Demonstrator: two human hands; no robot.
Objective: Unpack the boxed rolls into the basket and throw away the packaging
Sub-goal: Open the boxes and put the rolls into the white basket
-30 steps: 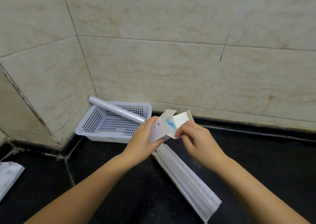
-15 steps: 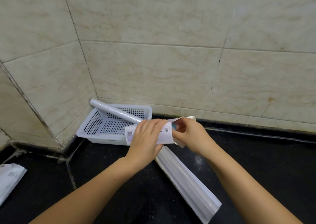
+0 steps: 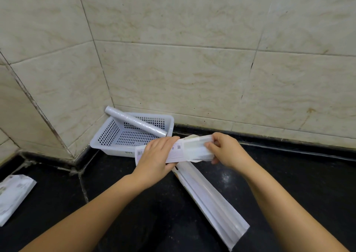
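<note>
**Extracting the roll from the open end of the carton**

My left hand (image 3: 157, 158) is closed over the top of the white box (image 3: 174, 152), fingers wrapped across its printed face, and holds it roughly level above the black counter (image 3: 289, 174). My right hand (image 3: 227, 150) is pinched on the pale roll (image 3: 198, 149) showing at the box's open right end, thumb below and fingers on top; I cannot tell how much of the roll is clear of the carton.

Procedure, as I judge it:
1. Keep the left grip firm but not crushing; a flattened carton would bind the roll.
2. Pull with the right hand straight along the box's long axis, not upward.
3. Keep the end flaps clear of the roll.

The destination, the perforated white basket (image 3: 107, 134), sits in the tiled corner just behind my left hand. One roll (image 3: 134, 122) lies diagonally across it, its far end propped over the rim. A second long white box (image 3: 212, 199) lies on the counter below my hands.
</note>
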